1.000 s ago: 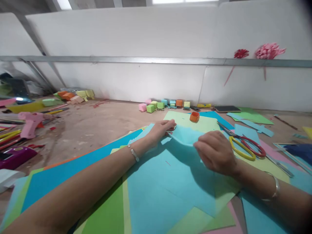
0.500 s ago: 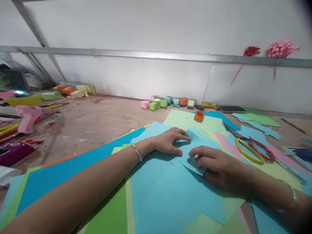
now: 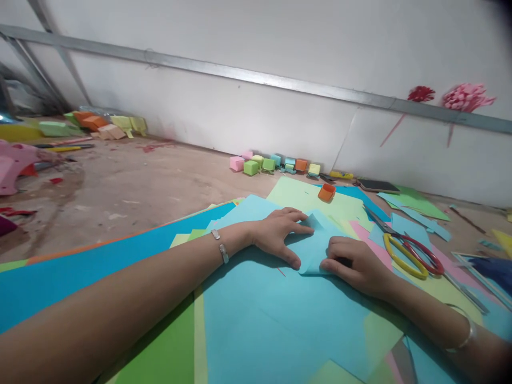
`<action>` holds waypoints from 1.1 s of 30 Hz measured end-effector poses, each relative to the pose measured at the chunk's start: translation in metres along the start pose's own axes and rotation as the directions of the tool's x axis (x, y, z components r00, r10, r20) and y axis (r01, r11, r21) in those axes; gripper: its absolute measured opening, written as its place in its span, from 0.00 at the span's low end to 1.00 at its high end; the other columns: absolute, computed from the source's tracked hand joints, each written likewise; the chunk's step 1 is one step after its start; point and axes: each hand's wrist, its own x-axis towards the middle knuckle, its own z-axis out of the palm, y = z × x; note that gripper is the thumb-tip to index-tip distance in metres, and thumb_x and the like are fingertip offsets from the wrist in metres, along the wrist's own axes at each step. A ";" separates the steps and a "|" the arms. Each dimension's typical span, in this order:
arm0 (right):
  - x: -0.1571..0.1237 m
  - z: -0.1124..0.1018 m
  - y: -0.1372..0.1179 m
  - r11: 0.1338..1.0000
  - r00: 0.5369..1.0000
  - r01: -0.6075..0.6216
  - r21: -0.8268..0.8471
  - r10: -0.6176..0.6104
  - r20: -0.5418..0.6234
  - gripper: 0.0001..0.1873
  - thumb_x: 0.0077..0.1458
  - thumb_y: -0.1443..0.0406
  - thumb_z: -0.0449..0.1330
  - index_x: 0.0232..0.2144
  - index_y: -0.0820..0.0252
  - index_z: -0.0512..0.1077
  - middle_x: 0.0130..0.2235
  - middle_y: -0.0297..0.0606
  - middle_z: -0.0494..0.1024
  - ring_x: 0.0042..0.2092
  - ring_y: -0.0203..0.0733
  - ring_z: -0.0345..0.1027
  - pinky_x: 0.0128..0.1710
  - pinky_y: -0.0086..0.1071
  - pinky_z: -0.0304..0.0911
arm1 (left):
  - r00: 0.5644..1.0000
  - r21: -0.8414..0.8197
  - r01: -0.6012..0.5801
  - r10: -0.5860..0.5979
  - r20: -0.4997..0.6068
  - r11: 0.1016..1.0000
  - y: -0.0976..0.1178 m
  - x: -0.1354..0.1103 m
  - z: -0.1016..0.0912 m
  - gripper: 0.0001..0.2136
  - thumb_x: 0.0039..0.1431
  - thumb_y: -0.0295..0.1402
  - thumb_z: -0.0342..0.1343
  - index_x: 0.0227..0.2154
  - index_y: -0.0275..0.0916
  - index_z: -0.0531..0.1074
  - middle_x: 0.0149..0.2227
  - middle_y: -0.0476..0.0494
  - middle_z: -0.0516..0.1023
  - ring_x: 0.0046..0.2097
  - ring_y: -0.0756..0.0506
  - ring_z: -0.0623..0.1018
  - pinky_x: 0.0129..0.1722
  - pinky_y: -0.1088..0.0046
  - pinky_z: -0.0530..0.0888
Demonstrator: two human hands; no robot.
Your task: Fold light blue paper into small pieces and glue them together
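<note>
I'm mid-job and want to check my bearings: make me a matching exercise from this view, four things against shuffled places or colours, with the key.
Things:
1. Scissors
2. Orange paper box
3. Pink flower
4. Folded light-blue paper

Places or colours:
A. At the metal rail
B. Between the left hand and right hand
C. One yellow handle, one red
D. On the pale green sheet

Pairs: 1-C, 2-D, 3-A, 4-B

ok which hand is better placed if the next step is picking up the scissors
Probably the right hand: the scissors lie close by on its side. The left hand is farther off, with the blue paper piece and right hand in between.
</note>
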 end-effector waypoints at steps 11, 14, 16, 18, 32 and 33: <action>-0.001 0.002 -0.016 0.912 0.989 -0.124 -0.392 0.144 0.021 0.16 0.61 0.60 0.58 0.22 0.60 0.69 0.25 0.34 0.71 0.27 0.37 0.63 0.26 0.29 0.51 | 1.000 -0.040 -0.020 0.020 -0.010 0.999 -0.004 0.001 0.001 0.40 0.44 0.50 0.67 0.60 0.41 0.65 0.67 0.32 0.56 0.67 0.28 0.51 0.63 0.47 0.50; -0.001 0.003 -0.017 0.892 0.982 -0.159 -0.424 0.186 0.022 0.16 0.60 0.60 0.59 0.22 0.61 0.69 0.26 0.35 0.73 0.27 0.37 0.64 0.26 0.29 0.52 | 1.000 -0.038 -0.012 0.012 0.000 0.999 -0.001 0.001 0.000 0.41 0.44 0.50 0.67 0.61 0.39 0.64 0.67 0.30 0.55 0.67 0.28 0.51 0.63 0.48 0.50; -0.002 0.004 -0.017 0.884 0.980 -0.173 -0.435 0.199 0.016 0.15 0.60 0.60 0.59 0.23 0.61 0.69 0.26 0.35 0.73 0.28 0.37 0.65 0.26 0.29 0.52 | 1.000 -0.025 0.000 0.000 0.017 1.000 0.001 0.002 -0.001 0.41 0.45 0.49 0.67 0.61 0.39 0.63 0.67 0.30 0.54 0.67 0.28 0.51 0.63 0.48 0.50; -0.002 0.004 -0.017 0.875 0.981 -0.171 -0.453 0.194 0.004 0.16 0.61 0.60 0.59 0.23 0.60 0.69 0.26 0.35 0.73 0.27 0.37 0.65 0.26 0.29 0.51 | 1.000 -0.016 0.012 -0.011 0.029 1.000 0.003 0.002 -0.002 0.41 0.45 0.48 0.67 0.62 0.40 0.63 0.67 0.31 0.54 0.67 0.28 0.51 0.64 0.49 0.50; 0.000 0.006 -0.021 0.803 0.986 -0.154 -0.575 0.162 -0.038 0.21 0.63 0.56 0.55 0.20 0.60 0.70 0.23 0.35 0.72 0.25 0.37 0.63 0.24 0.31 0.48 | 1.000 -0.067 0.016 -0.014 0.024 0.998 0.002 -0.002 -0.004 0.41 0.45 0.53 0.64 0.61 0.41 0.64 0.68 0.34 0.54 0.67 0.27 0.52 0.63 0.49 0.52; 0.000 0.006 -0.021 0.801 0.986 -0.152 -0.578 0.160 -0.038 0.22 0.63 0.56 0.55 0.20 0.60 0.70 0.23 0.35 0.72 0.25 0.37 0.63 0.24 0.31 0.47 | 1.000 -0.073 0.014 -0.012 0.029 0.997 0.001 -0.002 -0.004 0.41 0.45 0.53 0.64 0.61 0.42 0.64 0.67 0.34 0.54 0.67 0.27 0.52 0.63 0.49 0.52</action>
